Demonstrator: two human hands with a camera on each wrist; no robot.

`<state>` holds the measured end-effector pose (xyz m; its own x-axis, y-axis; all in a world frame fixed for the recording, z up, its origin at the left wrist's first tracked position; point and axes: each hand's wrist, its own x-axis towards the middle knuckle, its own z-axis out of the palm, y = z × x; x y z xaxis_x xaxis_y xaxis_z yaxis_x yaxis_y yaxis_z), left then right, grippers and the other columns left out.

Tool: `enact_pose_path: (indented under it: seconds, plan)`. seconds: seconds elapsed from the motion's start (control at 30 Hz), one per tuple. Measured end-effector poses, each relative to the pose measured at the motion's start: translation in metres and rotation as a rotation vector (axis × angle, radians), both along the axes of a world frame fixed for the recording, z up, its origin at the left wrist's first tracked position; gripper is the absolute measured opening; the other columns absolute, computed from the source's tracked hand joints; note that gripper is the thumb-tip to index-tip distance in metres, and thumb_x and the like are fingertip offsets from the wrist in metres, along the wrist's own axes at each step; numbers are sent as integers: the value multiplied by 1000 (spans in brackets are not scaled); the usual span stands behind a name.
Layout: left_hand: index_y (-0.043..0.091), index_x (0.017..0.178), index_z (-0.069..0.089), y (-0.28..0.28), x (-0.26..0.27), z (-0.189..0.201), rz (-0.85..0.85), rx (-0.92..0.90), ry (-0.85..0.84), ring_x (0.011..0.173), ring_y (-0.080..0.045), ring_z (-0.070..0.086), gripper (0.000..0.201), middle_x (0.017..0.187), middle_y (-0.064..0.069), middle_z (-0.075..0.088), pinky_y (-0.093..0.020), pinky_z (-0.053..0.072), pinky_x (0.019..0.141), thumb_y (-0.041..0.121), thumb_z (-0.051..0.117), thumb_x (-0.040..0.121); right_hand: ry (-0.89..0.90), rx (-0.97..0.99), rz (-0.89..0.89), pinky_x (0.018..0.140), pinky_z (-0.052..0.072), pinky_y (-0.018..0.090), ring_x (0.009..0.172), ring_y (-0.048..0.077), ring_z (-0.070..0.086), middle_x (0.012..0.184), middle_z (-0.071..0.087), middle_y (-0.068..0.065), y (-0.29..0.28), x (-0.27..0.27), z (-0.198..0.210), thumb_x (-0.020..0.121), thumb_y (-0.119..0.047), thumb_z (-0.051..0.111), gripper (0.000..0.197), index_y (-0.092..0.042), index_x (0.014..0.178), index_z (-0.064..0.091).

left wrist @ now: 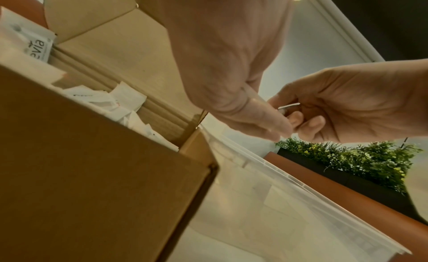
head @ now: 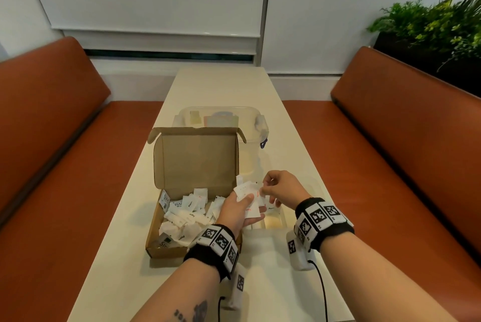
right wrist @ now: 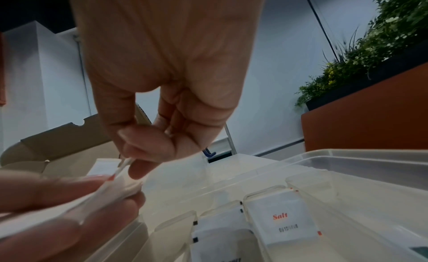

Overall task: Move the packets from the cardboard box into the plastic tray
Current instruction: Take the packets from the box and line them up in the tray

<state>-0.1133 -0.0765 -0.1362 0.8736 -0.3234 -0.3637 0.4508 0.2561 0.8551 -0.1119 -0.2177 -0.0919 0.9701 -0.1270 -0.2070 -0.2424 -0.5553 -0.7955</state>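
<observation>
An open cardboard box (head: 156, 241) holds several white packets (head: 182, 215) on the table's left. Beside it on the right sits a clear plastic tray (right wrist: 347, 156) with divided slots; a Salt packet (right wrist: 283, 224) stands in one slot. My left hand (head: 236, 211) hovers over the tray's near edge and holds a small stack of white packets (head: 246, 190) between thumb and fingers. My right hand (head: 278, 186) pinches a packet at the stack's right end (right wrist: 120, 167).
A clear lidded container (head: 221, 118) stands behind the box on the long white table (head: 273, 282). Orange benches (head: 390, 165) flank both sides. A planter with green plants (head: 437, 25) sits at the back right.
</observation>
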Motion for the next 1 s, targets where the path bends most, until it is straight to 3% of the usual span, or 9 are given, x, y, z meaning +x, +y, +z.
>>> enact_pose_path:
  seconds: [0.1, 0.27, 0.4, 0.5, 0.63, 0.77, 0.93, 1.0]
  plan:
    - [14, 120, 52, 0, 1, 0, 7, -6, 3, 80, -28, 71, 23, 104, -14, 66, -33, 61, 62, 8, 46, 99, 9, 35, -29, 41, 45, 19, 41, 6, 55, 64, 62, 4, 1, -1, -1, 80, -6, 63, 10, -11, 77, 55]
    - [12, 123, 49, -1, 2, -1, 21, -4, 8, 77, -26, 70, 25, 98, -13, 67, -31, 60, 59, 8, 46, 99, 18, 106, -74, 39, 46, 21, 43, 14, 60, 72, 66, 10, -7, -1, 0, 84, -2, 57, 9, -8, 91, 56]
    - [11, 124, 47, 3, 3, -5, 53, -26, 28, 77, -29, 68, 26, 101, -19, 64, -31, 60, 57, 6, 46, 99, -22, 80, -240, 54, 59, 31, 56, 23, 69, 83, 65, 15, -38, 6, 4, 90, 4, 49, 16, -4, 99, 60]
    - [10, 126, 46, 6, 1, -10, 63, -15, 44, 76, -28, 69, 28, 113, -23, 61, -32, 60, 57, 6, 47, 98, 5, -148, -226, 65, 61, 35, 62, 24, 70, 83, 67, 12, -60, 10, 5, 92, 0, 50, 15, -6, 95, 63]
    - [10, 125, 47, 6, 0, -16, 65, -9, 60, 75, -25, 70, 27, 102, -17, 64, -32, 60, 56, 7, 48, 98, 98, -508, -67, 74, 58, 30, 67, 17, 66, 82, 70, 9, -64, 18, 1, 87, 0, 56, 14, -6, 93, 67]
    - [7, 132, 45, 5, 1, -16, 52, 24, 47, 78, -25, 69, 34, 113, -22, 62, -30, 59, 56, 7, 47, 98, 183, -685, 59, 85, 55, 34, 90, 28, 68, 99, 70, 15, -52, 32, -6, 88, 0, 54, 18, -3, 97, 69]
    - [7, 136, 43, 7, 3, -13, 45, 40, 52, 85, -29, 67, 38, 120, -24, 60, -32, 58, 62, 7, 47, 98, 257, -848, 119, 85, 54, 34, 97, 32, 65, 105, 67, 17, -40, 45, -17, 88, 1, 52, 21, 0, 102, 68]
    - [7, 136, 43, 8, 3, -13, 41, 36, 53, 81, -26, 67, 37, 118, -24, 60, -31, 58, 60, 6, 46, 99, 278, -878, 125, 85, 53, 33, 97, 31, 65, 106, 67, 16, -38, 47, -21, 88, 2, 52, 22, 0, 103, 67]
